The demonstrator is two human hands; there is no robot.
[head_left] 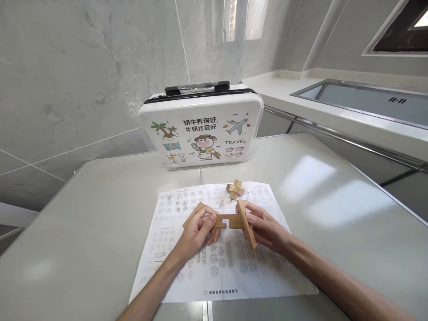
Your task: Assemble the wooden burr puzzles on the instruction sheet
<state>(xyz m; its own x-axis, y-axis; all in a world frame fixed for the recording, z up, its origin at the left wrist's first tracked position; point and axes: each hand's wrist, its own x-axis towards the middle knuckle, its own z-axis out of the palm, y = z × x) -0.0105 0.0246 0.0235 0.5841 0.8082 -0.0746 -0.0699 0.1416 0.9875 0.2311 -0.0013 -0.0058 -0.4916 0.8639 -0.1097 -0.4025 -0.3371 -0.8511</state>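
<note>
Over the sheet, both hands hold flat wooden puzzle pieces. My left hand (199, 229) is closed, thumb on top, around the left end of a notched wooden piece (234, 220) with a keyhole-shaped cutout in its lower edge. A second flat wooden piece (193, 215) sticks out behind the left fingers; how it meets the first is hidden. My right hand (264, 224) grips a third wooden piece (246, 225), which stands crosswise at the right end of the notched one. Whether those two are locked together I cannot tell.
Beneath the hands lies a printed diagram sheet (180, 281) on a light table (83, 240). A small assembled wooden cross puzzle (235, 189) rests near its far edge. Behind stands a white cartoon suitcase (203, 129) in plastic wrap. To the right is a counter with a sink (364, 100).
</note>
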